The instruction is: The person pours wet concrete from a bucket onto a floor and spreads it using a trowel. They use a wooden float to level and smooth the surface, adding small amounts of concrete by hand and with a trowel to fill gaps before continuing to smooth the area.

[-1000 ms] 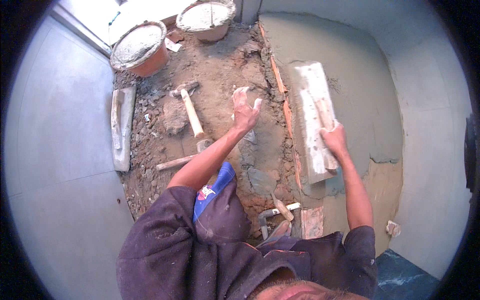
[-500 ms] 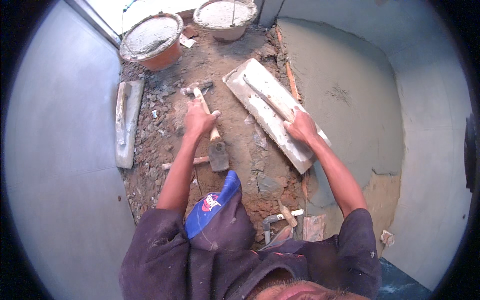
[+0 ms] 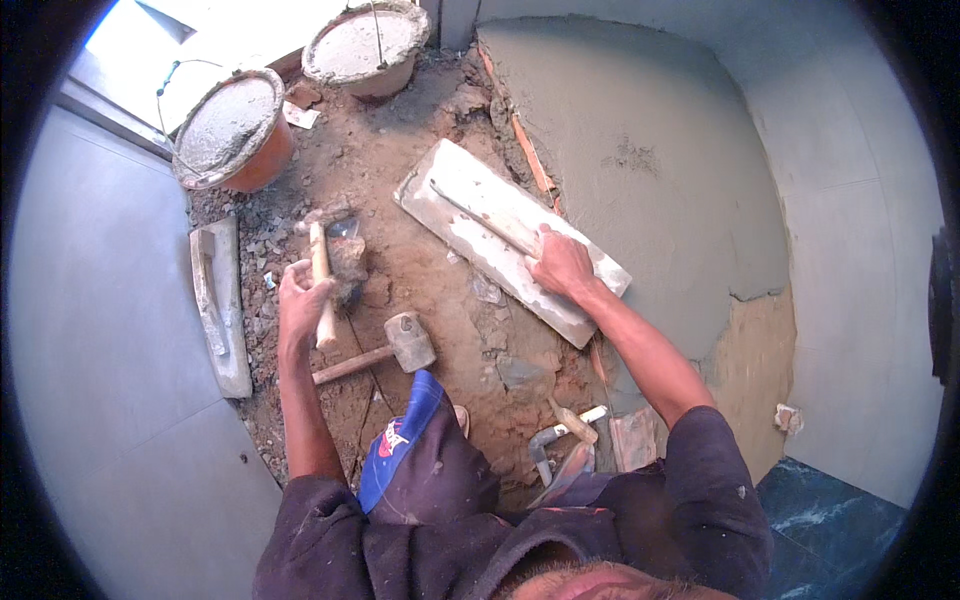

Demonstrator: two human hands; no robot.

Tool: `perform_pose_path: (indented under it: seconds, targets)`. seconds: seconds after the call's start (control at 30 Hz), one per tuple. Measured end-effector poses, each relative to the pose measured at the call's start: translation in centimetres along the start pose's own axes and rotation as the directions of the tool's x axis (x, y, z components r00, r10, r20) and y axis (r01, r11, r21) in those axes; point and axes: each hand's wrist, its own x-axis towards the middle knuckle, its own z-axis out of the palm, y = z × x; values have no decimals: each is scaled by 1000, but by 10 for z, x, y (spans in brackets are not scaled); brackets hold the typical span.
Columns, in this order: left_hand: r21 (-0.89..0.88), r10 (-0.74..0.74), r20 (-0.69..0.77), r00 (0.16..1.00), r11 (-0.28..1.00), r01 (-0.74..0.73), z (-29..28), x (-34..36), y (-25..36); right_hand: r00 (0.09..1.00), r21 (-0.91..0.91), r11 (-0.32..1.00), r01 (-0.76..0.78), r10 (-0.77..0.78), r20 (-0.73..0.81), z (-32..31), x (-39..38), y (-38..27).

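Observation:
My left hand (image 3: 302, 298) is closed around the pale wooden handle of a hammer (image 3: 321, 262), its head pointing away from me over the dirt and somewhat blurred. Just nearer lies a mallet (image 3: 410, 343) with a thick grey head and a wooden handle. My right hand (image 3: 562, 262) grips the bar handle of a long rectangular plastering float (image 3: 470, 215), whose pale, worn back faces up. The float slants across the dirt beside the smooth wet mortar (image 3: 660, 110).
Two mortar-filled buckets (image 3: 262, 165) (image 3: 375, 80) stand at the far left. A second float (image 3: 228, 300) lies by the left wall. Near my body are a grey and white pipe (image 3: 545, 440) and a wooden-handled tool (image 3: 575, 425). An orange strip (image 3: 530, 150) edges the mortar.
The view has shifted, so most things sit farther left and lower. My left hand has swung the hammer's handle leftward, uncovering the mallet. The right hand still holds the float.

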Motion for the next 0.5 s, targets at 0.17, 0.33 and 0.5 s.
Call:
perform_pose_path:
  seconds: [0.17, 0.33, 0.5]
  targets:
    - [163, 34, 104, 994, 985, -51, -26, 6, 4, 999, 6, 1000, 1, -1, -51, 18, 10, 13]
    - [316, -52, 167, 985, 949, -3, -51, 31, 26, 922, -62, 987, 146, -159, -352, 28, -10, 12]
    - [575, 37, 291, 956, 792, -206, -62, 57, 70, 903, -43, 910, 412, -414, -116, 29, -98, 24]
